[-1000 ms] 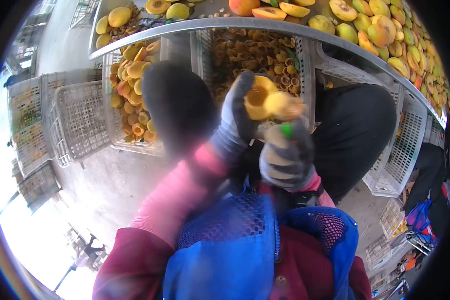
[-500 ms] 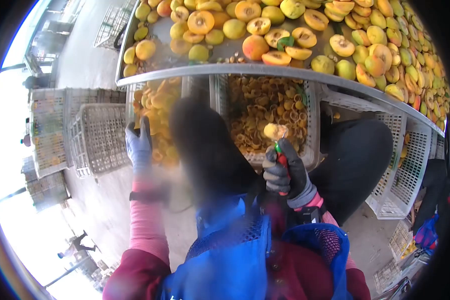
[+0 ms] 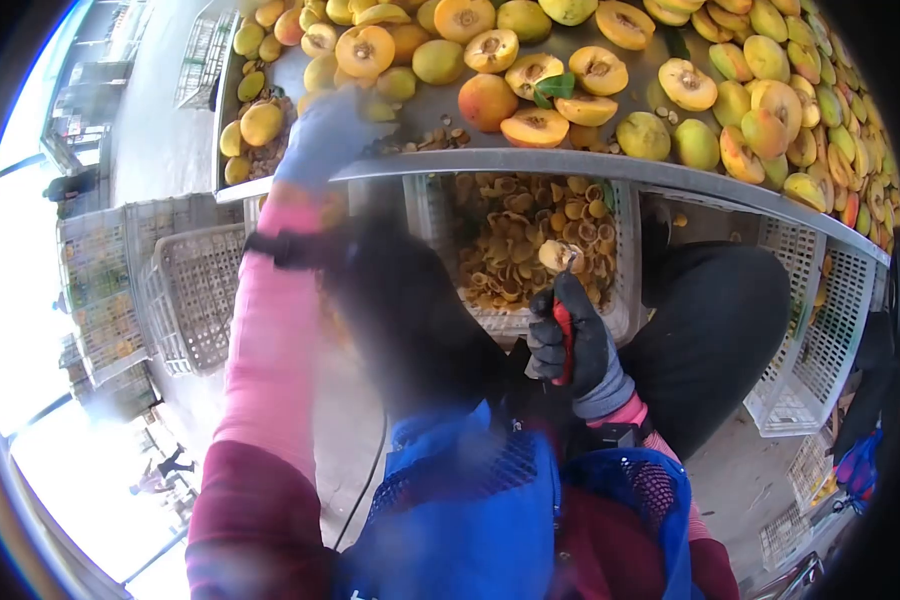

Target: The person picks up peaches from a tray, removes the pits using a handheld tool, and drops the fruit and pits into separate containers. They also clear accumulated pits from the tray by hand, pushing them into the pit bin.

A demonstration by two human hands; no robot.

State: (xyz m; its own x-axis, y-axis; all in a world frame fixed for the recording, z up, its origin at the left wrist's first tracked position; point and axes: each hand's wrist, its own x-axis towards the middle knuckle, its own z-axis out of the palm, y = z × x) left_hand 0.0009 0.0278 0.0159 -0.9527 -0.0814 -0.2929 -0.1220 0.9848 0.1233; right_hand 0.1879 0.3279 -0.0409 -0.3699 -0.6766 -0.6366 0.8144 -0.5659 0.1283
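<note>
My left hand [image 3: 325,135], in a pale glove, is over the metal table's front edge, close to whole and halved yellow peaches [image 3: 365,50]. Motion smears its fingers, so I cannot tell whether it holds anything. Lower down, my right hand [image 3: 575,345], in a grey and black glove, is closed around a red-handled pitting tool [image 3: 564,340]. On the tool's tip sits a pale yellow lump of peach [image 3: 560,256], perhaps with its stone. Beneath that hangs a view of a crate [image 3: 625,270] holding many small peach scraps [image 3: 520,230].
Peaches, many cut in half, lie across the metal table [image 3: 530,160]. A green leaf [image 3: 553,90] rests among them. Plastic crates [image 3: 205,290] stand at the left, and another crate [image 3: 805,340] is at the right. My knees are below the table edge.
My left hand has moved up from beside the left crate to the table's fruit. My right hand still grips the tool and has shifted only slightly.
</note>
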